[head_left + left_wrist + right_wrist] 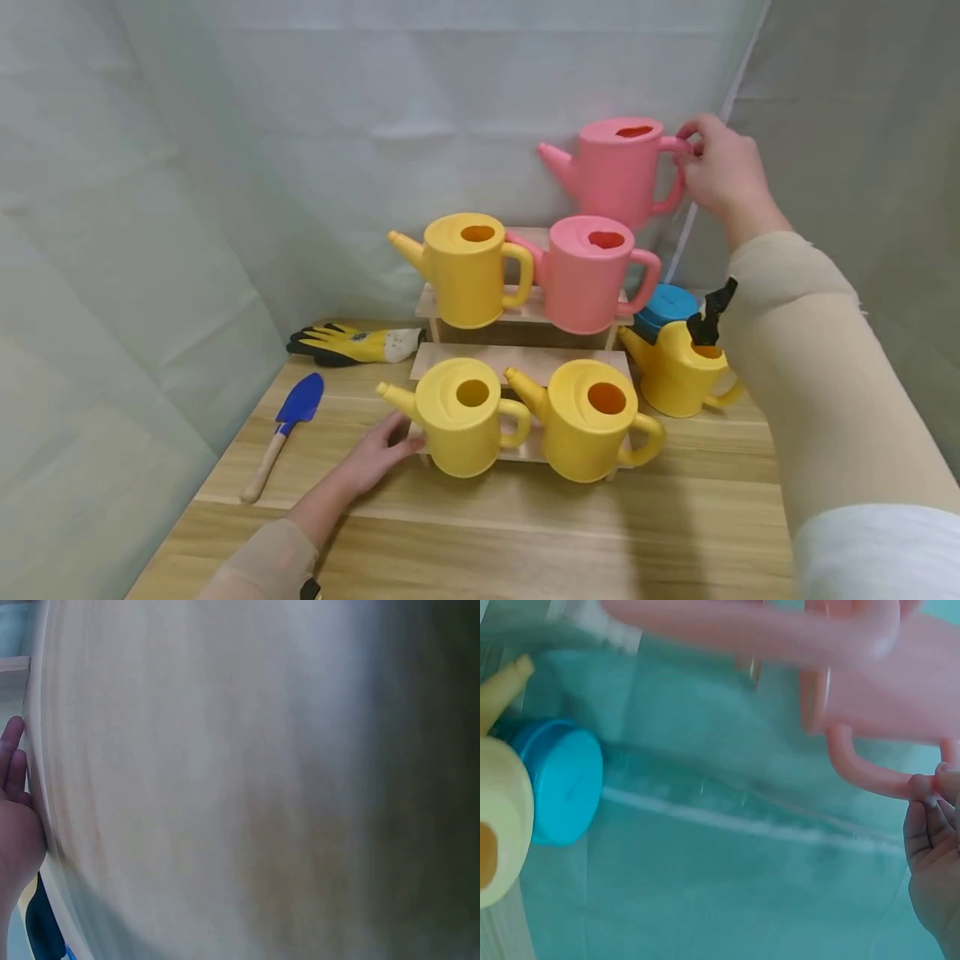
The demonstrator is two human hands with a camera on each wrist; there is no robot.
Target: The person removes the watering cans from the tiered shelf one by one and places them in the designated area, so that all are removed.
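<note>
My right hand (723,162) pinches the handle of a pink watering can (618,179) above the back right of a wooden tiered rack (525,362). In the right wrist view, thumb and fingertips meet around that handle (877,780). A second pink watering can (588,279) stands on the upper tier, right of a yellow watering can (468,275). Two more yellow watering cans sit on the lowest tier, one left (457,425) and one right (585,429). My left hand (375,457) rests at the rack's lower left end, fingers extended beside the left can.
Yellow-and-black work gloves (356,343) lie left of the rack. A blue hand trowel (300,400) with a wooden handle is nearer the table's left edge. Behind my right forearm stand another yellow watering can (678,379) and a blue round-lidded container (667,302). Pale cloth walls surround the table.
</note>
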